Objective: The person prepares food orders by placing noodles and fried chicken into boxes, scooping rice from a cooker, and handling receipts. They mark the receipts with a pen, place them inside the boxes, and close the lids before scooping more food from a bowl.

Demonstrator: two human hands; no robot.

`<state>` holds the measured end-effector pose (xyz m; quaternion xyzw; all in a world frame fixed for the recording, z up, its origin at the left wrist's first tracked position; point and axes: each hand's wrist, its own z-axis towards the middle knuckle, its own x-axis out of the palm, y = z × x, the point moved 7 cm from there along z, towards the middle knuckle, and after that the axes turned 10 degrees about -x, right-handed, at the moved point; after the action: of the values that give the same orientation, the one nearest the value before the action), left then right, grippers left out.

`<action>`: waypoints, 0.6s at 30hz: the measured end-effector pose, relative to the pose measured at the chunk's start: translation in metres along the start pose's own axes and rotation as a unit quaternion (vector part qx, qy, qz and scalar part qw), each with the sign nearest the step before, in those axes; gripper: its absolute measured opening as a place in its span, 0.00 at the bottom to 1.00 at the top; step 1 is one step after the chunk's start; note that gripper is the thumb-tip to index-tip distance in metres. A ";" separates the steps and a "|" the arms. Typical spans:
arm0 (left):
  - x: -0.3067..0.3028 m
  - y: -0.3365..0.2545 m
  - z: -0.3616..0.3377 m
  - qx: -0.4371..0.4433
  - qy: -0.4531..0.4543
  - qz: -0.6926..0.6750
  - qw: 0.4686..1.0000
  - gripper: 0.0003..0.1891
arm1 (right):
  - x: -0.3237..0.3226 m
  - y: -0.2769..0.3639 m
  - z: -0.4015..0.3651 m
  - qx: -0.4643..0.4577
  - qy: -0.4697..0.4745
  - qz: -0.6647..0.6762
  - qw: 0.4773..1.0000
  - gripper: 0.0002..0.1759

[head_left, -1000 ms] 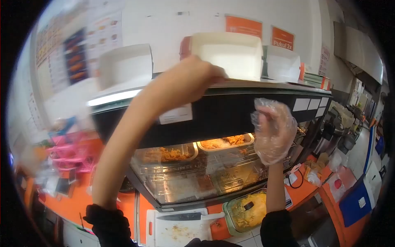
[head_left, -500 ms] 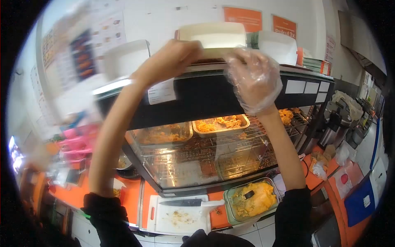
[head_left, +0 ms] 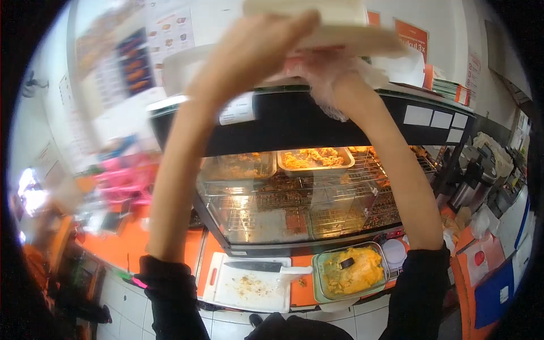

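Above the glass food warmer (head_left: 334, 124), my left hand (head_left: 258, 48) is closed on the edge of a cream paper food box (head_left: 360, 38), blurred by motion. My right hand (head_left: 331, 73), in a clear plastic glove, is against the box's underside; its fingers are smeared and partly hidden. The box is tilted over the warmer's top shelf. Another cream box (head_left: 306, 8) shows behind it, partly covered by my left hand. White paper boxes (head_left: 184, 68) stand on the warmer's top, to the left of my hands.
Inside the warmer sits a metal tray (head_left: 314, 168) of fried chicken. On the orange counter lie a white cutting board (head_left: 249, 300) with a knife (head_left: 255, 266) and a glass container (head_left: 318, 277) of yellow-orange food. Pink baskets (head_left: 127, 181) stand left, a metal flask (head_left: 467, 181) right.
Both hands have risen with the paper box, which has come up off the warmer's top and tilted. The camera view has turned slightly left.
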<state>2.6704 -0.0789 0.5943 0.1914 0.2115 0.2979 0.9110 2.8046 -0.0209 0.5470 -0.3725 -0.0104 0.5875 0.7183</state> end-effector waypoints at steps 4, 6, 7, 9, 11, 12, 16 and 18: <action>-0.072 0.017 0.018 -0.124 -0.019 -0.031 0.992 0.05 | -0.033 0.014 -0.002 0.047 0.245 0.030 0.968 0.13; -0.091 0.050 0.016 -0.130 -0.142 -0.007 0.981 0.06 | -0.035 0.010 -0.006 0.068 0.210 0.038 0.975 0.12; -0.101 0.093 0.000 -0.184 -0.164 0.001 0.969 0.07 | -0.032 0.007 -0.009 0.077 0.193 0.042 0.977 0.12; -0.157 0.095 -0.056 -0.290 -0.220 0.013 0.931 0.10 | -0.031 0.005 -0.004 0.039 0.128 -0.001 0.991 0.13; -0.216 0.103 -0.126 -0.410 -0.288 0.048 0.864 0.13 | -0.076 0.022 -0.010 0.044 -0.047 0.010 0.998 0.12; -0.244 0.101 -0.162 -0.471 -0.316 0.072 0.821 0.15 | -0.104 0.039 -0.012 0.023 -0.142 0.005 0.990 0.13; -0.303 0.031 -0.267 -0.444 -0.282 0.345 0.777 0.22 | -0.125 0.146 -0.022 -0.124 -0.248 0.429 0.860 0.22; -0.298 0.013 -0.323 -0.463 -0.258 0.280 0.800 0.24 | -0.118 0.211 -0.019 -0.151 -0.169 0.631 0.742 0.27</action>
<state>2.2849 -0.1829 0.4111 -0.1329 -0.2570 0.5426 0.7886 2.6002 -0.1246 0.4675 -0.2921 0.0172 0.9505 0.1047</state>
